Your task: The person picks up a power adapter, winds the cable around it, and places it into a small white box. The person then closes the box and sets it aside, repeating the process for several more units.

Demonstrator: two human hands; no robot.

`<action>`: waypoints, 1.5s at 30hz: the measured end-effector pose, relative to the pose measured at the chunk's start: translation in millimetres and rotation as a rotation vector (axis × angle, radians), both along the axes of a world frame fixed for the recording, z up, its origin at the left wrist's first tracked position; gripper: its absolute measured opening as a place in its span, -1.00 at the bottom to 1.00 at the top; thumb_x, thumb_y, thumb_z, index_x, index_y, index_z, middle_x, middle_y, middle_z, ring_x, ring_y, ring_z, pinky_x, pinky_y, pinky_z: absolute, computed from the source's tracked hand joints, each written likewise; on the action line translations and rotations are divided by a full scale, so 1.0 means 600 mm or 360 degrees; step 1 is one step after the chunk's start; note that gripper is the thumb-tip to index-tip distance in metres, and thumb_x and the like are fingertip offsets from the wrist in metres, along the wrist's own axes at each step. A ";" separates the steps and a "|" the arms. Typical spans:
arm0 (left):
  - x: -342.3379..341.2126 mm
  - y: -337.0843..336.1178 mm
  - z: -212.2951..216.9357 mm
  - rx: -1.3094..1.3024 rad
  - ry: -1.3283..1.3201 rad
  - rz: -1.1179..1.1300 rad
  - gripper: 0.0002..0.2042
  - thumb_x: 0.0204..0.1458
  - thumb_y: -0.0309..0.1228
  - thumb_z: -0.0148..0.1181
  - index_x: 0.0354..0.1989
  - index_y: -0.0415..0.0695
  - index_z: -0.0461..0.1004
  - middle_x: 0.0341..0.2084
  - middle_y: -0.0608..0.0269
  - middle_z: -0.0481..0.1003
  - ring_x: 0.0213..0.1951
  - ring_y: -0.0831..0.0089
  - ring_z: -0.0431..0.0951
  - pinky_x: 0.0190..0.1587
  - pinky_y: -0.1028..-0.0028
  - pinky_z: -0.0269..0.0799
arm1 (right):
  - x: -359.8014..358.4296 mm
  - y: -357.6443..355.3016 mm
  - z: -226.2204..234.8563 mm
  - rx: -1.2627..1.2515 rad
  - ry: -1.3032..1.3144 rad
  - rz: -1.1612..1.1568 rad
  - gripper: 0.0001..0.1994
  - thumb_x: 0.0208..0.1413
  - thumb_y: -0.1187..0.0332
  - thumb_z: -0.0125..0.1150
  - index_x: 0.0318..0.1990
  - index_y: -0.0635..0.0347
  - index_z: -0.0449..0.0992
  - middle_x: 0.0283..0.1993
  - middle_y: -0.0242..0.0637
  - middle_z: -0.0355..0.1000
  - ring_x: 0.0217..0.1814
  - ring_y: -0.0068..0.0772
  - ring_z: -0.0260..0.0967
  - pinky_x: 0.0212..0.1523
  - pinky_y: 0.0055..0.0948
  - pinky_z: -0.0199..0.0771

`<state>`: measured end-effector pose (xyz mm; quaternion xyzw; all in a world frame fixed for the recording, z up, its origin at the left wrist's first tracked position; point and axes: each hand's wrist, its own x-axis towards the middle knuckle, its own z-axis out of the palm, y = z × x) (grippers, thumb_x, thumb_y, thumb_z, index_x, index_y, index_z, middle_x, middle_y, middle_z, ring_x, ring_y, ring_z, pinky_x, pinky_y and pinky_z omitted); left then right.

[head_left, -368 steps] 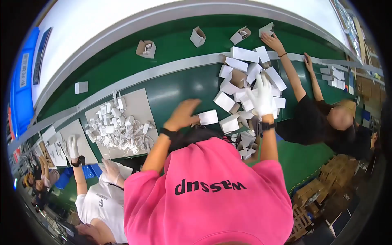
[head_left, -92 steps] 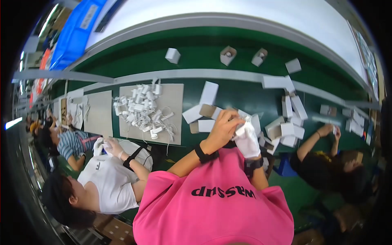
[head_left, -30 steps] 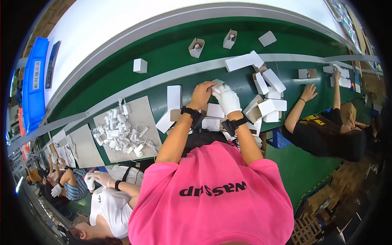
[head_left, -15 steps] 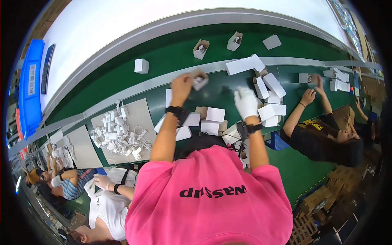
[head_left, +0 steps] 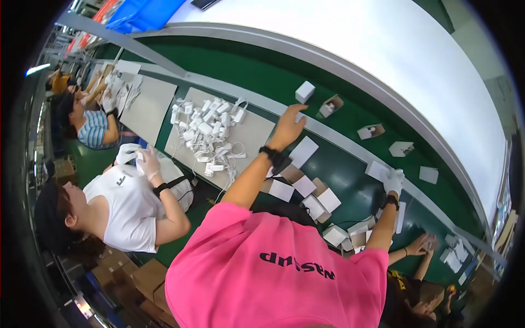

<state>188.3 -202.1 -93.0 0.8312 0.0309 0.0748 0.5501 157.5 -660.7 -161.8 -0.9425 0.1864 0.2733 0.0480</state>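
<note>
My bare left hand [head_left: 288, 127] reaches to the rail at the edge of the green strip, fingers stretched and apart. Just beyond its fingertips stands a closed white box [head_left: 304, 92]. Next to that is an open box [head_left: 331, 106] with small white items inside. My white-gloved right hand [head_left: 392, 181] is at the rail farther right, its fingers closed on the end of a white box [head_left: 376, 170]; the fingertips are partly hidden. A pile of white plug adapters with cables [head_left: 205, 128] lies on a grey board left of my left arm.
More open boxes [head_left: 371, 131] stand along the green strip. Several white boxes [head_left: 313, 206] lie between my arms. A metal rail [head_left: 344, 143] divides strip and table. A co-worker in white [head_left: 128, 202] is at left; another co-worker's hands [head_left: 420, 245] work at lower right.
The open box that was in my left hand now stands on the green strip, and that hand is empty. My right hand has moved onto a white box. The view has swung left and tilted.
</note>
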 end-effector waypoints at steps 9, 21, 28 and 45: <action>-0.113 0.253 -0.104 0.1528 0.0211 0.0557 -0.56 -0.14 -0.46 0.16 0.02 -0.12 0.37 -0.14 0.08 0.45 0.05 -0.01 0.29 0.04 0.10 0.23 | -0.105 0.261 -0.019 0.0207 -0.0383 0.0842 -0.43 -0.01 0.04 0.11 0.19 -0.01 0.32 0.23 0.00 0.22 0.21 0.13 0.19 0.13 -0.02 0.25; -0.101 0.208 -0.031 0.1010 -0.0044 0.0569 -0.73 -0.08 -0.36 0.13 -0.18 -0.18 0.45 -0.35 0.06 0.51 -0.22 0.07 0.46 -0.16 0.13 0.35 | -0.216 0.425 0.202 0.1021 -0.0780 0.0745 -0.47 0.00 0.31 0.22 0.17 0.19 0.30 0.18 0.04 0.27 0.16 0.06 0.26 0.16 -0.15 0.27; -0.206 0.054 0.179 -0.0407 0.0414 -0.0802 -0.73 0.08 -0.32 0.11 -0.11 -0.21 0.44 -0.43 0.24 0.51 -0.28 0.48 0.52 -0.17 0.40 0.42 | -0.202 0.540 0.315 0.1188 -0.1207 0.0913 -0.56 -0.03 0.37 0.28 0.03 0.26 0.34 -0.11 -0.12 0.40 -0.06 -0.08 0.37 -0.05 -0.23 0.38; -0.271 -0.021 0.152 -0.0794 0.0863 -0.1122 -0.66 0.09 -0.52 0.10 0.05 -0.17 0.29 -0.30 0.28 0.47 -0.27 0.55 0.47 -0.21 0.52 0.42 | -0.287 0.397 0.333 0.2307 -0.1022 -0.0496 -0.45 -0.07 0.35 0.38 0.08 0.23 0.29 -0.04 -0.28 0.41 -0.05 -0.31 0.43 -0.09 -0.40 0.46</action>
